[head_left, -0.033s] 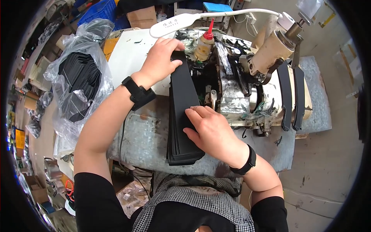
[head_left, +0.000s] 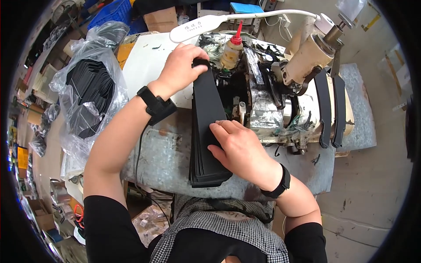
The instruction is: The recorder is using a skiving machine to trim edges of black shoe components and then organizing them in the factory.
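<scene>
A stack of long black strips (head_left: 206,118), wider at the near end, lies lengthwise on the metal work surface in front of me. At its far end my left hand (head_left: 186,65) pinches the tip of the top strip between thumb and fingers, and that tip curls up a little. My right hand (head_left: 239,151) rests on the stack's right side nearer to me, fingers laid together on the top strip and thumb apart. Just right of the stack stands a greasy machine (head_left: 272,109), with two curved black strips (head_left: 323,109) hanging over its right part.
A clear plastic bag (head_left: 116,83) of black pieces sits on the left. A bottle with a red nozzle (head_left: 231,55) stands behind the machine's front. The white lamp (head_left: 197,28) reaches over the far side. Behind the bag is a blue crate (head_left: 109,13).
The far end of the top strip now bends upward at my left fingertips; my left hand has shifted slightly. My right hand keeps its place.
</scene>
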Available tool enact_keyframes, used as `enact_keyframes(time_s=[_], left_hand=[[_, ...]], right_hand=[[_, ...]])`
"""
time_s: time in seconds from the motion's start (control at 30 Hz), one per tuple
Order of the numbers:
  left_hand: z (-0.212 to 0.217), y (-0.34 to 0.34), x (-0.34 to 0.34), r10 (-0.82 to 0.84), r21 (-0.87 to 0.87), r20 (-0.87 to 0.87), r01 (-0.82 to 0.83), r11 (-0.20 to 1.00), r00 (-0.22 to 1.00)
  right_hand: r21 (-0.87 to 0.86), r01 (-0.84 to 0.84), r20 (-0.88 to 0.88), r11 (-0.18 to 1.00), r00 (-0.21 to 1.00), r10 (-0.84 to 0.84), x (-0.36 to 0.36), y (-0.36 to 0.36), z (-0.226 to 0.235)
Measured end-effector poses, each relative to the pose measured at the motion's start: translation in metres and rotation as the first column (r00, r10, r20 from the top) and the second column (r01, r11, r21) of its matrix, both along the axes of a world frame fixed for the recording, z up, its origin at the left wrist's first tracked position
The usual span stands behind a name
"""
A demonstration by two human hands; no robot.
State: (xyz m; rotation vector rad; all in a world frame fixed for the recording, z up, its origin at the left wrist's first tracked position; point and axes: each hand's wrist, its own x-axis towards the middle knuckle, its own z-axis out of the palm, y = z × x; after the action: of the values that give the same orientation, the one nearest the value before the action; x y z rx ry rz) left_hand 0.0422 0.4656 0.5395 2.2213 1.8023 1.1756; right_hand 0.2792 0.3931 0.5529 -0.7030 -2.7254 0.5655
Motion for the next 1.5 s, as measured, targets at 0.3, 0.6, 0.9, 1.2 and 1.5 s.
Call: enact_keyframes(time_s=[0.3, 0.6, 0.9, 1.2, 1.5], left_hand=[[0.029, -0.032, 0.009, -0.261, -0.306, 0.665, 0.575, 0.759, 0.699], [0.023, -0.065, 0.036, -0.029, -0.475, 0.759, 0.584, 0.658, 0.65], [-0.012, -0.072, 0.028, -0.128, -0.439, 0.655, 0.513, 0.737, 0.745], [0.005, -0.079, 0.04, -0.163, -0.38, 0.769, 0.646, 0.662, 0.618], [0.057, -0.042, 0.093, -0.368, -0.394, 0.782, 0.856, 0.334, 0.503]], right_hand=[[-0.026, -0.004, 0.07, 1.0, 0.998, 0.005, -0.002, 0.0, 0.006], [0.123, -0.002, -0.105, 0.992, 0.994, 0.015, 0.001, -0.004, -0.007], [0.395, 0.149, -0.123, 0.906, 0.987, -0.108, -0.011, 0.031, 0.019], [0.324, 0.018, -0.388, 0.946, 0.914, 0.115, 0.035, 0.044, 0.03], [-0.734, -0.253, -0.6, 0.63, 0.676, -0.427, 0.102, 0.015, 0.008]])
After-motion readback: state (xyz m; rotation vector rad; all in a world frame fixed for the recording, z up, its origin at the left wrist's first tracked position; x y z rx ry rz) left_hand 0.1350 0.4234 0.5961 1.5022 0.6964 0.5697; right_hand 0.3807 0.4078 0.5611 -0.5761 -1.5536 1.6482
